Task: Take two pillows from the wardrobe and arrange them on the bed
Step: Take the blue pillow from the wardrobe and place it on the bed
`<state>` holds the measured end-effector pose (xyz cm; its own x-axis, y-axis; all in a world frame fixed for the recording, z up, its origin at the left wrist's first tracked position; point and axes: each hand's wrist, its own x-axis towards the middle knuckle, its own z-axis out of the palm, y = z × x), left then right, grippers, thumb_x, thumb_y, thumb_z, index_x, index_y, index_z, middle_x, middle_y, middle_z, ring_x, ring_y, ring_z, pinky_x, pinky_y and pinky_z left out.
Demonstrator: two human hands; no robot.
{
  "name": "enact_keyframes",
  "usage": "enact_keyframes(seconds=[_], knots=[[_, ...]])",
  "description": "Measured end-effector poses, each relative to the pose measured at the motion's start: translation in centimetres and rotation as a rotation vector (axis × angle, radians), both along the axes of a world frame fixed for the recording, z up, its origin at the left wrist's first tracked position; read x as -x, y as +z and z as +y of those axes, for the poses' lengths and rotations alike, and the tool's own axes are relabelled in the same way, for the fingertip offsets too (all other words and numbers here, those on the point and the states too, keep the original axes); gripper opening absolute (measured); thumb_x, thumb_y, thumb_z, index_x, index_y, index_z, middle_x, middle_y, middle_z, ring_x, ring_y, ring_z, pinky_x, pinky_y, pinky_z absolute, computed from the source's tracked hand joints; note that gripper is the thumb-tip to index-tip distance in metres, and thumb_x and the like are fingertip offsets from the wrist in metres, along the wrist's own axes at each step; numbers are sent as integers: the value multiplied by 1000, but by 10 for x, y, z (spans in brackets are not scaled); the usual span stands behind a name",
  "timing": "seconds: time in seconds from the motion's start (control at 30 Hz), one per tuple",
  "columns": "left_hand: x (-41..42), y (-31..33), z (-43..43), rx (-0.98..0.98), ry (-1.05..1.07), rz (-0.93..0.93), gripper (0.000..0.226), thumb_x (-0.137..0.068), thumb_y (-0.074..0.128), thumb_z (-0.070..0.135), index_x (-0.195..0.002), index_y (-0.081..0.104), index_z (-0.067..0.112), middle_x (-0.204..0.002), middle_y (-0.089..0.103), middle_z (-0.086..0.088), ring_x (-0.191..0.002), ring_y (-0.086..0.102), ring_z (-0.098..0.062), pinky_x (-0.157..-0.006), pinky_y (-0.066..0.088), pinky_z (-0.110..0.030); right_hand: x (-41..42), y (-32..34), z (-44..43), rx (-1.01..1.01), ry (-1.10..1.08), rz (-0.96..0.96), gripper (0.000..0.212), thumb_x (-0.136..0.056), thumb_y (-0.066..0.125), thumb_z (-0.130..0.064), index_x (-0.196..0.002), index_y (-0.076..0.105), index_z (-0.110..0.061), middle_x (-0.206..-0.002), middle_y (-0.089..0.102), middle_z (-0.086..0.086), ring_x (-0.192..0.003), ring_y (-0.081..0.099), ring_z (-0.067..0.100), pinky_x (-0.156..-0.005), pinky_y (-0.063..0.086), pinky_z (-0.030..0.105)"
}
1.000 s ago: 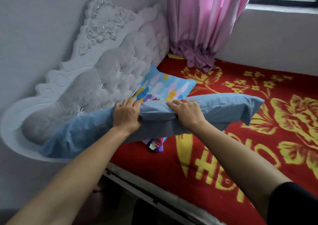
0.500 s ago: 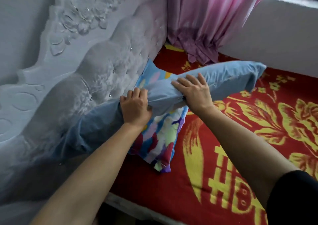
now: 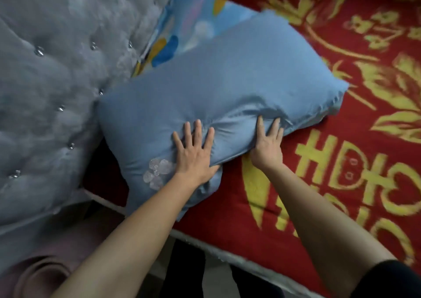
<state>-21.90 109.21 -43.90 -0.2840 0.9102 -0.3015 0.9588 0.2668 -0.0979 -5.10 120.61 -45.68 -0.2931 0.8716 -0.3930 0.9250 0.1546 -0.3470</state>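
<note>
A plain blue pillow (image 3: 216,88) lies on the red and gold bed cover (image 3: 355,120), close to the headboard. It rests on top of a colourful patterned pillow (image 3: 193,22), most of which is hidden under it. My left hand (image 3: 193,149) lies flat on the blue pillow's near edge with its fingers spread. My right hand (image 3: 266,143) presses on the same edge further right, its fingertips sunk into a fold of the cover. A small white flower patch (image 3: 157,172) shows on the pillow beside my left wrist.
The grey tufted headboard (image 3: 57,81) with shiny studs fills the left side. The bed's pale frame edge (image 3: 227,254) runs along the bottom, with dark floor below. A pinkish rolled item (image 3: 38,279) sits at the bottom left corner.
The blue pillow has come down from mid-air onto the colourful pillow and the bed. Both hands went from gripping it to pressing on its near edge. The view has tilted downward.
</note>
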Motion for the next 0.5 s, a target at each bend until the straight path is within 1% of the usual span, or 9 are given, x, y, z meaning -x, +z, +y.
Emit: enact_keyframes(seconds=[0.07, 0.13, 0.17, 0.2, 0.27, 0.33, 0.4, 0.43, 0.5], knots=[[-17, -21, -11, 9, -8, -32, 94, -80, 38, 77, -155, 10, 27, -161, -6, -19, -145, -6, -46, -109, 8, -72, -16, -25, -3, 102, -44, 64, 72, -93, 43, -12, -158, 14, -21, -161, -4, 27, -146, 19, 46, -112, 32, 47], [-25, -33, -20, -10, -25, -83, 74, -88, 29, 70, -152, 23, 33, -162, 4, -14, -147, 2, -42, -108, 14, -69, -26, -40, -3, 185, -60, 124, 67, -96, 42, -15, -157, 16, -14, -160, 7, 28, -141, 32, 44, -110, 37, 44], [-27, -36, -23, -37, -49, -89, 67, -90, 28, 66, -149, 30, 35, -162, 12, -13, -146, 10, -40, -106, 19, -67, -28, -44, -3, 214, -73, 164, 64, -99, 41, -19, -157, 15, -12, -160, 12, 27, -142, 30, 43, -112, 35, 43], [-25, -36, -25, -75, -76, -83, 61, -92, 30, 62, -146, 37, 35, -159, 21, -12, -143, 19, -39, -103, 24, -65, -27, -46, -5, 247, -105, 198, 61, -102, 38, -25, -157, 14, -12, -161, 13, 25, -145, 24, 41, -115, 30, 42], [-14, -34, -17, -178, -113, -60, 53, -94, 37, 54, -140, 47, 31, -148, 41, -13, -129, 39, -38, -99, 31, -58, -18, -43, -12, 327, -221, 249, 67, -104, 35, -45, -159, 6, -20, -164, 3, 21, -151, 10, 37, -119, 18, 41], [4, -28, 5, -266, -112, -27, 52, -95, 39, 51, -138, 48, 24, -133, 52, -13, -112, 50, -36, -94, 35, -51, -4, -37, -19, 411, -370, 308, 82, -96, 38, -65, -158, -3, -30, -164, -13, 18, -152, 7, 35, -121, 12, 42], [24, -20, 36, -327, -78, 13, 56, -95, 40, 50, -142, 43, 20, -132, 51, -16, -109, 51, -35, -93, 35, -49, 9, -28, -25, 475, -522, 357, 95, -87, 43, -76, -156, -9, -37, -162, -21, 19, -152, 9, 35, -121, 10, 42], [34, -17, 55, -346, -54, 30, 58, -96, 39, 51, -144, 40, 20, -137, 47, -18, -114, 48, -36, -95, 34, -50, 16, -25, -27, 509, -597, 389, 100, -84, 46, -77, -155, -12, -39, -161, -22, 21, -151, 10, 36, -121, 10, 43], [53, -10, 93, -338, 8, 25, 64, -96, 37, 53, -150, 30, 20, -151, 33, -20, -131, 37, -39, -105, 27, -56, 29, -22, -28, 579, -750, 475, 109, -79, 54, -78, -153, -17, -41, -159, -23, 25, -151, 12, 39, -121, 10, 45]])
